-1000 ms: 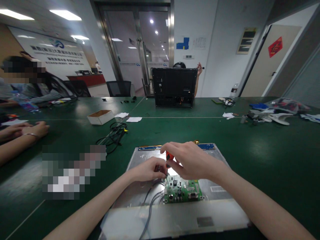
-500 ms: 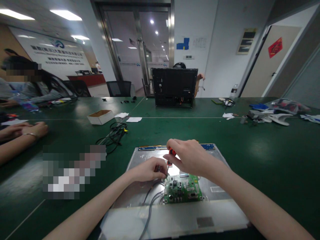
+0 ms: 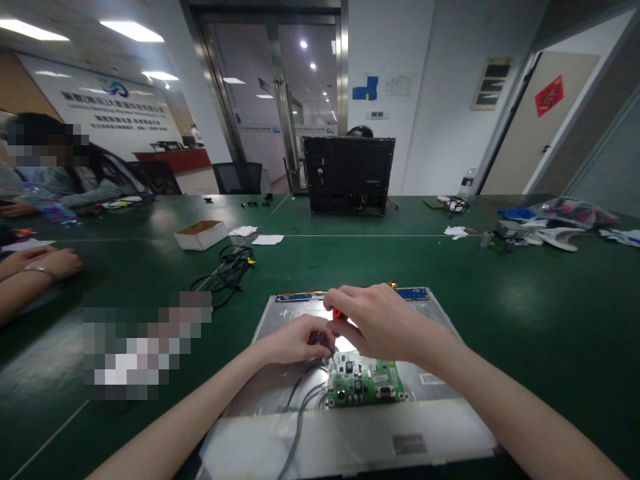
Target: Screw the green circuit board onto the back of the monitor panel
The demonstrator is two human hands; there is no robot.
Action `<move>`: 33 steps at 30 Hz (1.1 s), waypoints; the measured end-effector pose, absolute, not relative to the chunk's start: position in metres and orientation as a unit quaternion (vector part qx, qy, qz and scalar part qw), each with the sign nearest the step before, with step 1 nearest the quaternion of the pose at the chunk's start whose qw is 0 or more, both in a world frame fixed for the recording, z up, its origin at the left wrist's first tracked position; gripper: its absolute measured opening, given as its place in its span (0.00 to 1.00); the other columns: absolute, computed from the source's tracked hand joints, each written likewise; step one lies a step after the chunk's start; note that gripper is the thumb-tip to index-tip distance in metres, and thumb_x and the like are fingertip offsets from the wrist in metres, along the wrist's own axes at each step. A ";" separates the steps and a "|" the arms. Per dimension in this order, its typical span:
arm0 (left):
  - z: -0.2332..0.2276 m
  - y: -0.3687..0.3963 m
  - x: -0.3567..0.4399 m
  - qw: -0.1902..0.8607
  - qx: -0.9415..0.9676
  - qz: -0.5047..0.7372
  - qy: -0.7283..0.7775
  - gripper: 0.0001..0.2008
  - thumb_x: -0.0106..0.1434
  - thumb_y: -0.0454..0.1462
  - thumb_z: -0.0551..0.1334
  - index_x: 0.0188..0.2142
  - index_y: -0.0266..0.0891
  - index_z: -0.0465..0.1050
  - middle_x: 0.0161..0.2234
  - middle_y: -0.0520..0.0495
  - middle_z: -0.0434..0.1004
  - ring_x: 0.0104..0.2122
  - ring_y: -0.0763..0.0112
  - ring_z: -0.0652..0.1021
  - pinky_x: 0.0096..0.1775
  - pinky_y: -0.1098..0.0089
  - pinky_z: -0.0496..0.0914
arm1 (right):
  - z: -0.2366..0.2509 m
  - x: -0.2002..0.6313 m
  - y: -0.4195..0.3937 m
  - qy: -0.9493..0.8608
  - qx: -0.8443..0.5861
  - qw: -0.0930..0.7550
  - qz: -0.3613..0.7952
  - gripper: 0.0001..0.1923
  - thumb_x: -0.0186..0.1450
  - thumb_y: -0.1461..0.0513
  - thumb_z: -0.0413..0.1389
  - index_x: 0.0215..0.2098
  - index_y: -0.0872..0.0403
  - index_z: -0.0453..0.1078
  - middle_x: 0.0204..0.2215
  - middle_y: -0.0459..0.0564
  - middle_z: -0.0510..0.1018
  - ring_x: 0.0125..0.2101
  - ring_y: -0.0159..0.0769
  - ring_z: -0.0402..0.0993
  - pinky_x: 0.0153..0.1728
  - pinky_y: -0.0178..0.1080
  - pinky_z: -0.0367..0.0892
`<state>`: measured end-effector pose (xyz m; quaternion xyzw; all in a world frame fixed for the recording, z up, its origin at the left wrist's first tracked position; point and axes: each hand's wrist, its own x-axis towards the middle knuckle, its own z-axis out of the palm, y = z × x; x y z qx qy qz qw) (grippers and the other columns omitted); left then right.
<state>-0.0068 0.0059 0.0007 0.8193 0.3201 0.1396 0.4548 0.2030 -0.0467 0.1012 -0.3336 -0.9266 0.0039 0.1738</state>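
Screwdriver (image 3: 337, 313), orange-red handle: lower centre of frame, wrapped in right hand (image 3: 377, 320), only a sliver of handle visible between the fingers; tip pointed down at upper left corner of green circuit board (image 3: 365, 383).

Listed by size, largest first:

- Green table (image 3: 525, 300): fills whole middle band of frame, edge to edge.
- Metal back panel (image 3: 285, 320) of a flat screen: lower centre, lying flat on table; narrow blue strip board (image 3: 414, 293) along its far edge.
- Black monitor housing (image 3: 349, 175): upper centre, upright at far side of table, back facing camera; top of a person's head just above it.
- Black cable bundle (image 3: 227, 267): left of centre, loose on table, near panel's far left corner.
- Cardboard tray (image 3: 201, 234): left of centre, beyond cable bundle, open side up.
- Another person's forearm and hand (image 3: 35, 273): left edge, resting on table, bracelet at wrist.
- Clutter of white and blue parts (image 3: 550, 233): right edge, far side of table.
- Green circuit board: lower centre, lying on metal panel, just below both hands.
- Grey cables (image 3: 300, 407): lower centre, running from board's left edge toward near edge of panel.
- Right hand: closed around screwdriver handle, held over board's far edge.
- Left hand (image 3: 297, 340): lower centre, fingers pinched narrow close to screwdriver shaft at board's upper left corner; whether anything is held between them cannot be told.
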 end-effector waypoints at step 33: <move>-0.002 0.006 -0.008 0.438 0.828 0.133 0.324 0.05 0.54 0.34 0.64 0.32 0.36 0.74 0.28 0.50 0.73 0.29 0.69 0.73 0.31 0.72 0.67 | 0.094 0.199 -0.044 -0.917 -0.343 0.204 0.013 0.06 0.68 0.60 0.50 0.41 0.55 0.63 0.32 0.47 0.75 0.26 0.30 0.65 0.24 0.34 0.47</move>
